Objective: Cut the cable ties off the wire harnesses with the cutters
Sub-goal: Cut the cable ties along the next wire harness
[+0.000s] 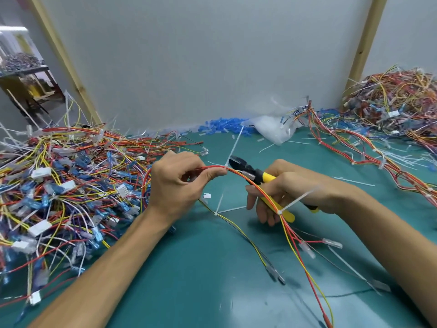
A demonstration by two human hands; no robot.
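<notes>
The left hand point(179, 183) pinches a limp, light red-and-yellow wire harness point(236, 172). Just beyond its fingers point(212, 172), the right hand point(283, 192) grips yellow-handled black cutters point(247, 169) at a stiff white plastic cable tie point(234, 147); holding close to the tie likely steadies it.

Both bare forearms reach in from the near edge, the left forearm point(99, 268) from the near left and the right forearm point(390, 233) from the near right, converging towards the middle. The left hand point(177, 185) shows its back, fingers curled, thumb and forefinger pinching the wire harness point(238, 175). The right hand point(286, 190), just right of it and not touching it, has its fingers wrapped round the handles of the cutters point(268, 177), fingertips pointing down and near
</notes>
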